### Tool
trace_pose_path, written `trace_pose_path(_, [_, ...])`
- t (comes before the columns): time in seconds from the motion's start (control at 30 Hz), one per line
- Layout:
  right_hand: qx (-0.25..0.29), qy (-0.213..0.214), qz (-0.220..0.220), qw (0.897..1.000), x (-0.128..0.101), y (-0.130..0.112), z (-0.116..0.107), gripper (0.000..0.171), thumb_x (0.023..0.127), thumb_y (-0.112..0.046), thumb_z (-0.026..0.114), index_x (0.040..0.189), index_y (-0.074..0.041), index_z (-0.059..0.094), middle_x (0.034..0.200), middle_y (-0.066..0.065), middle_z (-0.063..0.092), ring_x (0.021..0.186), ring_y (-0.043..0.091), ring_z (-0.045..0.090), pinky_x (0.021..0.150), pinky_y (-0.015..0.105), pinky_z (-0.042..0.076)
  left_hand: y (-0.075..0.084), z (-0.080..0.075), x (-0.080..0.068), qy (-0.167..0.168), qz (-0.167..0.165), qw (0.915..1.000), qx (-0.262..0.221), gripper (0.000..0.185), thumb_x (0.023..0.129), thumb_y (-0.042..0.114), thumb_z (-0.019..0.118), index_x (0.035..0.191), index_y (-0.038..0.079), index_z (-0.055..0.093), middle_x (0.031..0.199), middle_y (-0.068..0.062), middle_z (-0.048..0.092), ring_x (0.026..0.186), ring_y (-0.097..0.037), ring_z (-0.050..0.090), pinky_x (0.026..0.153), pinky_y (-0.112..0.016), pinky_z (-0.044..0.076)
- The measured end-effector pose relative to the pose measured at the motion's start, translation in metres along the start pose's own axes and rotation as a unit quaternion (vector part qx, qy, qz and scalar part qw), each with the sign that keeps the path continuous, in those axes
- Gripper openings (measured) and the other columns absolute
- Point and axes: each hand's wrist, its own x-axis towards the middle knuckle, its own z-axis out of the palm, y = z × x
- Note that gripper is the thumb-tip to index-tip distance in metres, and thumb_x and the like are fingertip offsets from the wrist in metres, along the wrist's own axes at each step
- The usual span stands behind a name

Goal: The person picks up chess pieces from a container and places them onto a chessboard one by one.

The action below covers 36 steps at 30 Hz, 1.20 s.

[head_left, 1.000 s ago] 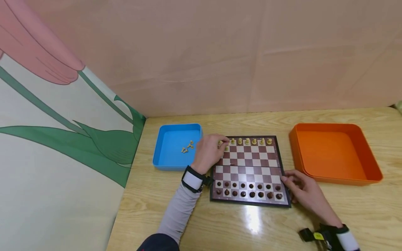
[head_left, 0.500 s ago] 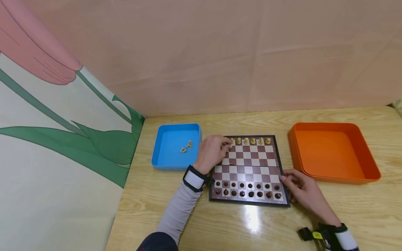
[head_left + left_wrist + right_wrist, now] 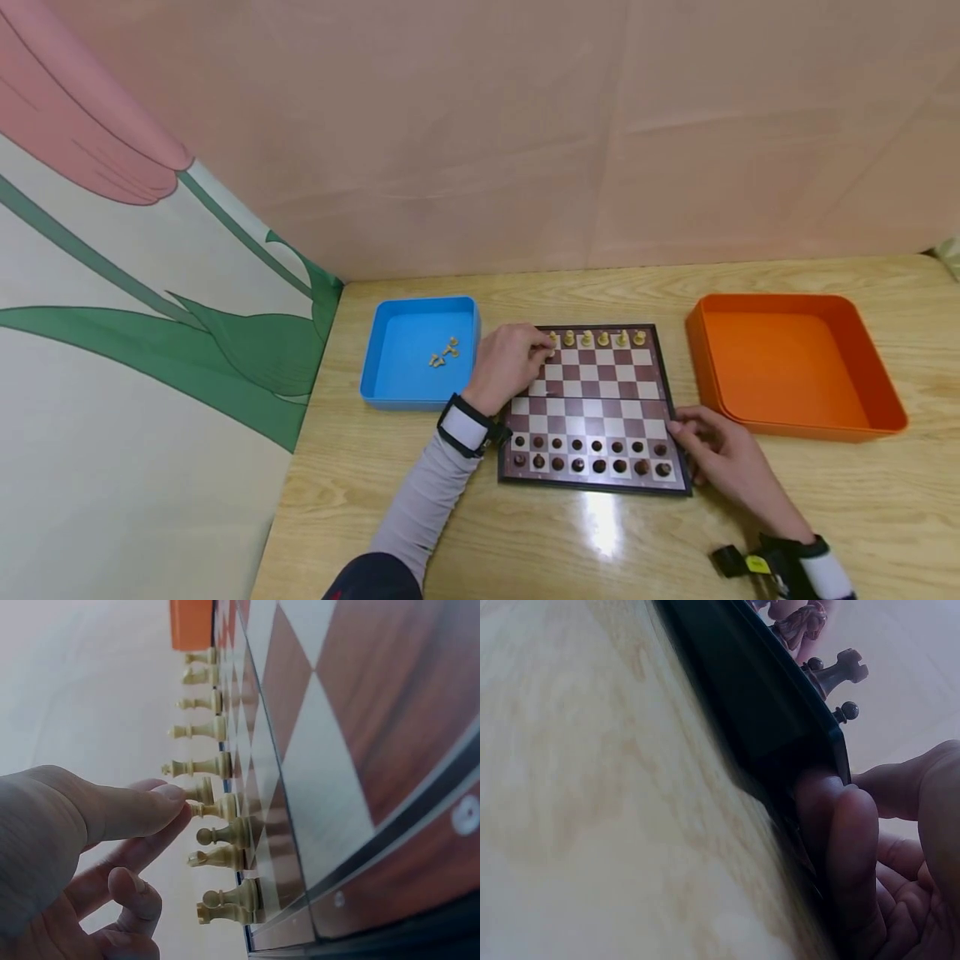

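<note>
A folding chessboard point(image 3: 588, 387) lies on the table. My left hand point(image 3: 506, 362) is over its far left part. In the left wrist view, thumb and forefinger pinch a cream chess piece point(image 3: 199, 790) by its top, which they hide; its base is at the board. Two cream pawns point(image 3: 225, 835) stand near it, in front of the back row with its king point(image 3: 196, 766). My right hand point(image 3: 723, 446) holds the board's right edge, thumb at the top, fingertips against the dark side point(image 3: 742, 697). Two rows of dark pieces point(image 3: 597, 467) stand on the near side.
Left of the board, a blue tray point(image 3: 397, 333) has several cream pieces point(image 3: 437, 361) lying in it. An orange tray point(image 3: 802, 358) stands to the right, close to my right hand. The wooden table point(image 3: 600, 550) meets a pinkish wall covering point(image 3: 600, 167) at the back.
My left hand has shifted slightly right along the far rows, from over the left pieces to the pinched one. The right hand keeps its place on the board's edge.
</note>
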Motion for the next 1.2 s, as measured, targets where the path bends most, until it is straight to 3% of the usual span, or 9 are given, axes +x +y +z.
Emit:
trace_pose_path(0.4, [0.005,-0.003,0.005,1.000,-0.0010,-0.0008,0.0002,0.047,0.111,-0.037,0.060,0.142,-0.002,0.059,0.101,0.015,0.070,0.060,0.020,0.062,0.053,0.032,0.057,-0.0030,0.0060,0.0005,0.001,0.002,1.0000,-0.001,0.012,0.099,0.024,0.080,0.108,0.025,0.087,0.107,0.008,0.082,0.089,-0.006,0.074,0.064,-0.020,0.052])
trace_pose_path(1.2, [0.005,0.005,-0.006,1.000,-0.0013,-0.0003,0.0006,0.045,0.111,-0.037,0.060,0.140,-0.002,0.060,0.098,0.014,0.070,0.057,0.019,0.062,0.051,0.033,0.057,-0.0026,0.0091,0.0002,-0.003,0.009,0.9997,0.023,0.012,0.100,0.025,0.079,0.108,0.029,0.087,0.107,0.012,0.080,0.092,-0.006,0.074,0.067,-0.024,0.056])
